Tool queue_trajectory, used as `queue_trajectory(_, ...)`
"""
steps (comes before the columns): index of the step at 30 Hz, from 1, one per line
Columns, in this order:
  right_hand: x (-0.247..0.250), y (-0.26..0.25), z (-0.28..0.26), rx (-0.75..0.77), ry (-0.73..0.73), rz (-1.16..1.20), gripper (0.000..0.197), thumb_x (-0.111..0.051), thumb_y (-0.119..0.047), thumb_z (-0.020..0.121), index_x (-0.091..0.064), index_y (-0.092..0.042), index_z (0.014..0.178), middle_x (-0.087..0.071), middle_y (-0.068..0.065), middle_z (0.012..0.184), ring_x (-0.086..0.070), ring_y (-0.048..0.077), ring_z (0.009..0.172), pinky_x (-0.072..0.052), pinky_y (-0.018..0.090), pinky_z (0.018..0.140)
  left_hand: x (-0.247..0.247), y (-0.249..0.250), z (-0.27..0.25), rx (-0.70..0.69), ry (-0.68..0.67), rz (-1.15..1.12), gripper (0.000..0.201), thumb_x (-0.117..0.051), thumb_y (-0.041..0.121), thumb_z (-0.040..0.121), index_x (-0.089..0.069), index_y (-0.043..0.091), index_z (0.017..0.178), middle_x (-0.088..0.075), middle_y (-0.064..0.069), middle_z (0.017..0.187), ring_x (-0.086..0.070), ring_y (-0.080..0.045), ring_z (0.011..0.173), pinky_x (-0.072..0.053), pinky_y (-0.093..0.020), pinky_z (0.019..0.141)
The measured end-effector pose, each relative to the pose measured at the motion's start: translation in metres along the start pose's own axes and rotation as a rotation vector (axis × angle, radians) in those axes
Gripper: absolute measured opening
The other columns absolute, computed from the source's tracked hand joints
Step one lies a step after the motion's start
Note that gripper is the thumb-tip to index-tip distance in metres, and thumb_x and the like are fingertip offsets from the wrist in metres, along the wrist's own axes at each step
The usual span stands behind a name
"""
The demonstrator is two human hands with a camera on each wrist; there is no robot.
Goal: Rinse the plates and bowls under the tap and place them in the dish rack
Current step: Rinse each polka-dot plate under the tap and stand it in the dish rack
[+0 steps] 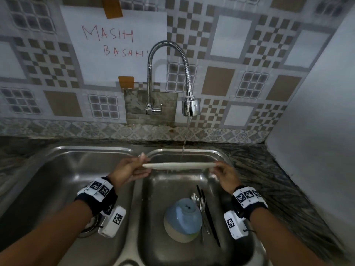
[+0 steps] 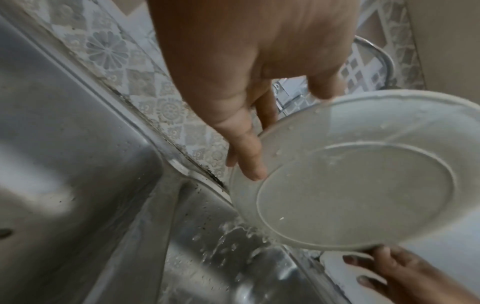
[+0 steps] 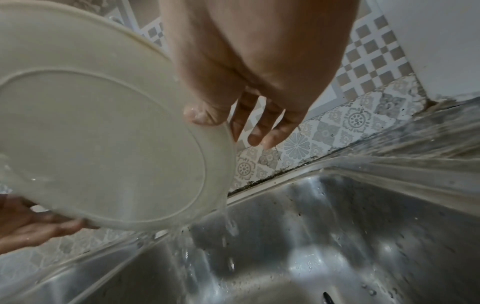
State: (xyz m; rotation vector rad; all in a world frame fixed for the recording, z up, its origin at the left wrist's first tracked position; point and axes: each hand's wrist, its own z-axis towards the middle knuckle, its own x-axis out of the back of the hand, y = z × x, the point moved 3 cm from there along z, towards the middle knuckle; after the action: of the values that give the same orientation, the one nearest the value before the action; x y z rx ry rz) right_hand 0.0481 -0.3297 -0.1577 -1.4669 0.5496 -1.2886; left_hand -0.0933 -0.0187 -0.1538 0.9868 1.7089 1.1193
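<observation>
I hold a pale round plate (image 1: 178, 165) level over the right basin, edge-on in the head view. Water from the tap head (image 1: 190, 107) falls onto it and spills off its edge. My left hand (image 1: 142, 164) pinches the left rim, thumb on top and fingers beneath. My right hand (image 1: 217, 167) pinches the right rim. The left wrist view shows the wet underside of the plate (image 2: 363, 185) with my left hand (image 2: 259, 123) at its rim. The plate (image 3: 103, 133) and my right hand (image 3: 226, 123) show the same in the right wrist view. A blue and beige bowl (image 1: 183, 219) lies upside down in the basin below.
A fork, a spoon and dark chopsticks (image 1: 203, 206) lie beside the bowl. The left basin (image 1: 67, 179) is to the left, the dark stone counter (image 1: 269, 179) to the right, with a white wall (image 1: 317, 112) beyond it. A tiled wall stands behind the tap.
</observation>
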Motion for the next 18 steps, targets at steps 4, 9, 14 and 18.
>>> queue_trajectory(4, 0.011, 0.007, 0.008, -0.012, 0.134, -0.044, 0.011, -0.062, -0.014, 0.089, -0.068, -0.023, 0.091, -0.068, -0.014, 0.082, -0.061, 0.005, 0.078, -0.046, 0.012, 0.07, -0.007, -0.008, -0.003, -0.055, -0.126, 0.01, 0.056, -0.077, 0.04, 0.065, -0.064, 0.013, 0.112, -0.07, -0.016, 0.101, -0.07, -0.024, 0.087, -0.059, -0.029, 0.077)
queue_trajectory(9, 0.013, 0.001, 0.004, -0.011, 0.159, -0.075, 0.024, -0.058, -0.012, 0.092, -0.063, -0.016, 0.115, -0.063, -0.009, 0.081, -0.057, -0.006, 0.071, -0.045, 0.019, 0.073, -0.027, 0.0, -0.001, -0.174, -0.048, 0.308, 0.018, -0.061, 0.009, 0.09, -0.068, 0.026, 0.09, -0.063, 0.005, 0.065, -0.058, -0.011, 0.065, -0.045, -0.015, 0.055)
queue_trajectory(14, 0.017, 0.01, -0.004, -0.016, 0.18, -0.041, 0.043, -0.06, -0.024, 0.091, -0.049, -0.026, 0.132, -0.063, -0.001, 0.118, -0.061, 0.016, 0.106, -0.049, 0.037, 0.091, -0.038, 0.008, -0.002, -0.276, -0.007, 0.51, 0.01, -0.062, 0.032, 0.089, -0.068, 0.039, 0.091, -0.066, 0.015, 0.069, -0.056, 0.009, 0.065, -0.05, -0.022, 0.073)
queue_trajectory(18, 0.028, 0.012, -0.015, -0.025, 0.193, -0.082, 0.056, -0.06, -0.021, 0.091, -0.037, -0.029, 0.142, -0.063, -0.003, 0.101, -0.061, 0.015, 0.09, -0.05, 0.034, 0.082, -0.057, 0.013, 0.004, -0.295, -0.022, 0.589, 0.025, -0.059, 0.01, 0.093, -0.062, 0.025, 0.112, -0.069, 0.007, 0.083, -0.068, -0.006, 0.075, -0.056, -0.021, 0.064)
